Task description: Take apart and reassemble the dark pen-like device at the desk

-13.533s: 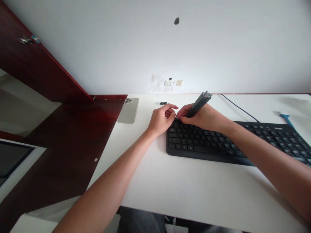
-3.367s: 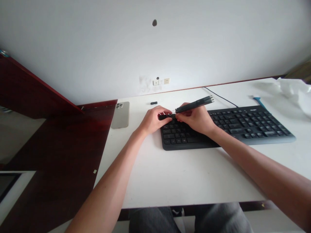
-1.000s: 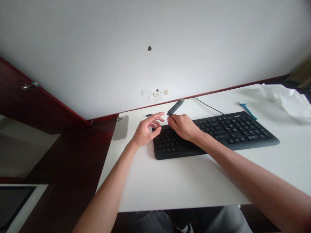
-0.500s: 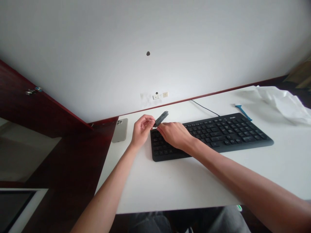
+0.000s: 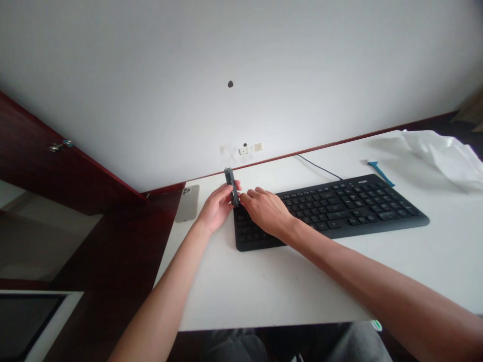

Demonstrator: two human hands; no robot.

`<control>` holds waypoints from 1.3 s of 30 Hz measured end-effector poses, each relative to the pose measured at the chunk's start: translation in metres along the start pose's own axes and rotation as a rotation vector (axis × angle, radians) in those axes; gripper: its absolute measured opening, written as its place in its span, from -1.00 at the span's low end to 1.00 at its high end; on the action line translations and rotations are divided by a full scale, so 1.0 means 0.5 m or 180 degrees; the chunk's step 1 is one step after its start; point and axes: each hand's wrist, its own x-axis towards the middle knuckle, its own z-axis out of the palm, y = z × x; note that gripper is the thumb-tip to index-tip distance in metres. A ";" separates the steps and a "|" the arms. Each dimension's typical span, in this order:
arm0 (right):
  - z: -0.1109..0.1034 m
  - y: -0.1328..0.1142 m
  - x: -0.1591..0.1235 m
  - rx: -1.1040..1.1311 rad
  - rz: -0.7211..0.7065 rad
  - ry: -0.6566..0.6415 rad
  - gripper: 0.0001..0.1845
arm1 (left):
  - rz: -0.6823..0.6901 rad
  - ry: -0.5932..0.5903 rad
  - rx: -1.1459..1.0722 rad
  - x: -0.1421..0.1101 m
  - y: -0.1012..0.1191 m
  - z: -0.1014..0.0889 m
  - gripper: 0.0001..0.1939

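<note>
A slim dark bar-shaped object (image 5: 230,180) with a pale tip stands nearly upright above the keyboard's left end; its exact kind is unclear. My left hand (image 5: 217,207) is closed around its lower part, thumb across the front. My right hand (image 5: 266,211) is over the left part of the black keyboard (image 5: 332,206), fingers curled. Its fingertips reach the lower right side of the dark object, and what they hold is hidden.
A grey phone (image 5: 187,203) lies left of my left hand on the white table (image 5: 271,291). A blue tool (image 5: 381,173) rests behind the keyboard, near a white plastic bag (image 5: 441,156). The keyboard's cable (image 5: 319,167) runs to the wall edge, below wall sockets (image 5: 251,149).
The dark object has swung from leaning right to nearly upright and moved left. My left hand has shifted slightly left and down with it; my right fingers have come up a little.
</note>
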 end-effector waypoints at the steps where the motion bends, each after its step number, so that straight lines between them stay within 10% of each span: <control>1: 0.002 0.003 0.001 0.0051 0.0054 0.0071 -0.73 | 0.0027 0.0081 -0.0162 0.001 0.001 0.001 -0.66; 16: 0.015 0.008 -0.006 0.1638 0.0306 0.0458 -0.38 | 0.0276 0.0063 -0.0510 0.001 -0.001 0.004 -0.55; 39: 0.009 0.034 -0.003 0.2826 0.0395 0.1036 -0.66 | 0.0645 -0.0262 0.0534 -0.011 0.004 0.017 -0.66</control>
